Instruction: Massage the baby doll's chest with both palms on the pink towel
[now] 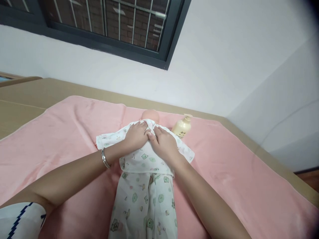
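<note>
A baby doll lies on its back, only the top of its head [150, 115] showing above the collar. It wears a white long-sleeved top [146, 162] and matching trousers [142, 202], both printed with small green animals. My left hand [136, 135] rests flat on the upper chest of the top, fingers stretched toward the collar. Close beside it, my right hand [164, 143] lies on the other side of the chest, its thumb apart from its fingers. The hands nearly meet at the middle, and the fabric under them is partly hidden.
A cream pump bottle [183, 126] leans beside the doll's right-hand sleeve in view. Beneath everything is a pink blanket [67, 132] on a wooden surface [62, 87]. Behind stand a white wall [204, 66] and a dark-framed barred window [107, 23].
</note>
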A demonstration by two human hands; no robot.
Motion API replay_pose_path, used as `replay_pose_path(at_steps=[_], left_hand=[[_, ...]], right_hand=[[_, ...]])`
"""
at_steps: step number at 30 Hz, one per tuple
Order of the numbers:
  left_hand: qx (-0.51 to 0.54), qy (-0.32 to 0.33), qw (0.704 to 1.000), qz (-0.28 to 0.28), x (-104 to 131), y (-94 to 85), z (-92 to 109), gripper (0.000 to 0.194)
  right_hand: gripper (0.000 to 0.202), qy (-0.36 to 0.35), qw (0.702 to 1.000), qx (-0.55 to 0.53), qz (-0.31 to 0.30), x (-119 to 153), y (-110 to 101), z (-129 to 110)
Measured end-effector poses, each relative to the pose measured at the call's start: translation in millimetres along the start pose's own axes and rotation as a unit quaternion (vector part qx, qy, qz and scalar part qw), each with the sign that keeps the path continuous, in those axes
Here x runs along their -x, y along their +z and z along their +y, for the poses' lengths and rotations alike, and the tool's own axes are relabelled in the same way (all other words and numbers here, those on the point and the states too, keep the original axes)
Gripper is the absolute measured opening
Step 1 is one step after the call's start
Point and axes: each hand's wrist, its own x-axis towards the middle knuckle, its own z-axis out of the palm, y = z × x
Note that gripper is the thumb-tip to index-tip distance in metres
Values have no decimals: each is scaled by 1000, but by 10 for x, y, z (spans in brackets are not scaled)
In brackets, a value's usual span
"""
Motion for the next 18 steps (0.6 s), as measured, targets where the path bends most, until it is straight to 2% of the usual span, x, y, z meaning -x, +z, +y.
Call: replay_pose_path(at_steps=[5,8,14,18], left_hand=[[-34,37,998,32,212,108,171,46],[-34,49,998,30,259,83,213,46],[8,25,1000,1,63,-75,53,41],[5,12,1000,-4,-18,-40,-37,37]], right_hand=[[43,10,999,-31,-19,-143,87,229],[41,1,999,-44,-31,-176,88,302],[43,-35,999,5,-8,-31,-5,91],[46,-38,999,32,7,21,-25,-57]])
